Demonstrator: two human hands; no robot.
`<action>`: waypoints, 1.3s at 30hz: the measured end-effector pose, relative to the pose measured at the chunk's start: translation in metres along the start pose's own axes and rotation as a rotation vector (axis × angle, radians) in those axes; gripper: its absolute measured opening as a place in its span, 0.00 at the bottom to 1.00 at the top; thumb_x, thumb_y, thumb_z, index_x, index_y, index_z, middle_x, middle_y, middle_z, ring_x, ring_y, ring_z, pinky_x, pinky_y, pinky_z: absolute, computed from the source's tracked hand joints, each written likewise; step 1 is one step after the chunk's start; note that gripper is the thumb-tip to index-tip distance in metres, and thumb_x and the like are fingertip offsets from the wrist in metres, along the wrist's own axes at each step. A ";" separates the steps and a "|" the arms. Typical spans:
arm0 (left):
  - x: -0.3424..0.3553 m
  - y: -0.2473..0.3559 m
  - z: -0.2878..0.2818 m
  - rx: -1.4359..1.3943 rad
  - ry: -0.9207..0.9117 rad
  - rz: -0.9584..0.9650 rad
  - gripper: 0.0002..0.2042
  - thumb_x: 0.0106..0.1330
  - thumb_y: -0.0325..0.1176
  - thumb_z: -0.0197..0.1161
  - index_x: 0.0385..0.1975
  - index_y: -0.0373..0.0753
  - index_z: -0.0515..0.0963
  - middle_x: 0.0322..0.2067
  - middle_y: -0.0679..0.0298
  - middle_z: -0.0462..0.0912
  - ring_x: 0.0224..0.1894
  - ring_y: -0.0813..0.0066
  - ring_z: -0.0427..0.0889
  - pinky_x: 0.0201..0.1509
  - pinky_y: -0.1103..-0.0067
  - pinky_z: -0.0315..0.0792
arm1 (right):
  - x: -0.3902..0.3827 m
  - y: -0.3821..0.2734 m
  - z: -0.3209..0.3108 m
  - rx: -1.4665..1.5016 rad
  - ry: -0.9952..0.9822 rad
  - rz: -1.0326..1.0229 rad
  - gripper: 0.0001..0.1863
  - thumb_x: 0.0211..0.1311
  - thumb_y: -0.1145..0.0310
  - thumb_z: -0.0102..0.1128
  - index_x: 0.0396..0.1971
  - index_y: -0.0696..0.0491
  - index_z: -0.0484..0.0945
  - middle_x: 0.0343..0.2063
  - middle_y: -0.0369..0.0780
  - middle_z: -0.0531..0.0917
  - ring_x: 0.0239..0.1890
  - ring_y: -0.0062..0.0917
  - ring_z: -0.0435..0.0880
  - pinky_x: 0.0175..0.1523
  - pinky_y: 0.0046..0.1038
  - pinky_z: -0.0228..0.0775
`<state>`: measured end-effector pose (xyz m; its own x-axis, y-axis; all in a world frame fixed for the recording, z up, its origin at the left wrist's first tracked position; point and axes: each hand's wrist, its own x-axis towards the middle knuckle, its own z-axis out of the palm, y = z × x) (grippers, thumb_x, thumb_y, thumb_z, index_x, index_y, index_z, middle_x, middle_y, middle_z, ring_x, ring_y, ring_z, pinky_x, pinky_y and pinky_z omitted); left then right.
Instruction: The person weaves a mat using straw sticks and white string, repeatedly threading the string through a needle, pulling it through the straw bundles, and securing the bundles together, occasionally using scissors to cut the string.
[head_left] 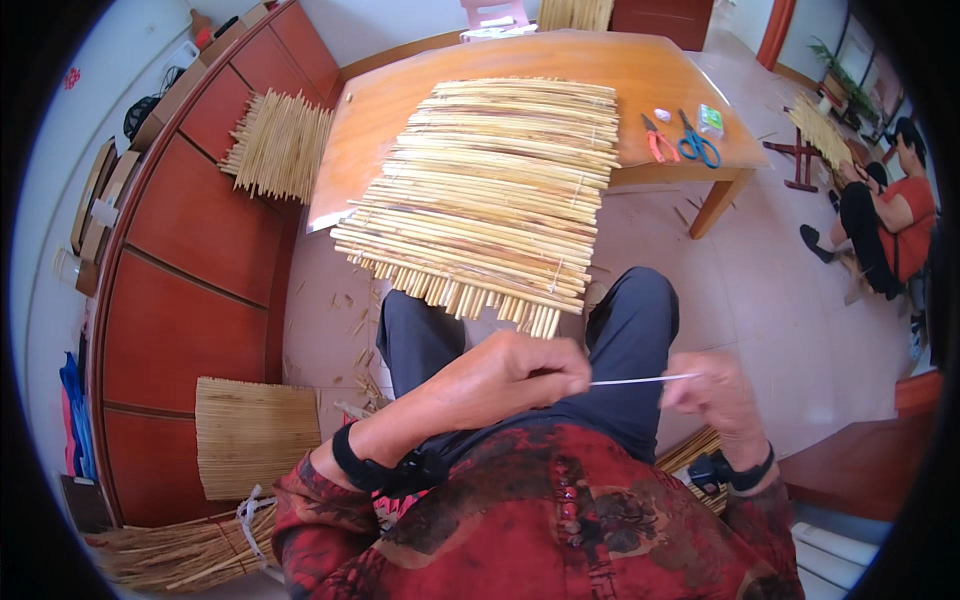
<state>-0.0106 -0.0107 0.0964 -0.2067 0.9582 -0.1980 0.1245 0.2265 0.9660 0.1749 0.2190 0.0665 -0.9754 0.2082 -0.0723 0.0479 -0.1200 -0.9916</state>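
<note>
Hands: our left hand (pixel 520 375) and right hand (pixel 715 395) pinch the string (pixel 640 380) between them; we should keep it taut.

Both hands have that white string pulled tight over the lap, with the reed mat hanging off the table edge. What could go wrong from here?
1. The white string is stretched taut between the left hand and right hand; it may snap or slip out of the pinch.
2. The reed mat overhangs the table toward the knees; a knock might slide it off.
3. The blue scissors lie near the table's edge and could get swept down.
</note>
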 end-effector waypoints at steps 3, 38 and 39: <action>-0.026 -0.058 -0.003 -0.175 0.087 -0.160 0.06 0.59 0.28 0.55 0.32 0.33 0.75 0.26 0.67 0.75 0.26 0.87 0.70 0.29 0.87 0.67 | -0.005 0.012 -0.039 0.353 0.397 -0.105 0.14 0.62 0.62 0.43 0.21 0.53 0.69 0.12 0.30 0.63 0.13 0.11 0.59 0.14 0.12 0.46; 0.009 -0.044 0.032 0.891 -0.057 0.807 0.07 0.45 0.28 0.52 0.24 0.35 0.67 0.18 0.64 0.65 0.24 0.70 0.70 0.25 0.77 0.64 | 0.139 0.064 0.130 0.163 -0.340 0.459 0.16 0.60 0.68 0.45 0.46 0.61 0.66 0.33 0.46 0.75 0.27 0.27 0.79 0.30 0.25 0.74; 0.011 -0.042 0.032 0.906 -0.109 0.782 0.07 0.46 0.29 0.52 0.25 0.35 0.67 0.20 0.63 0.67 0.25 0.70 0.71 0.26 0.78 0.65 | 0.141 0.062 0.132 0.213 -0.259 0.508 0.16 0.60 0.70 0.44 0.47 0.59 0.65 0.29 0.43 0.75 0.24 0.25 0.77 0.27 0.23 0.72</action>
<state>0.0126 -0.0044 0.0487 0.3069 0.8909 0.3347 0.8257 -0.4241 0.3718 0.0118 0.1132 0.0094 -0.8639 -0.1654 -0.4758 0.5028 -0.3393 -0.7950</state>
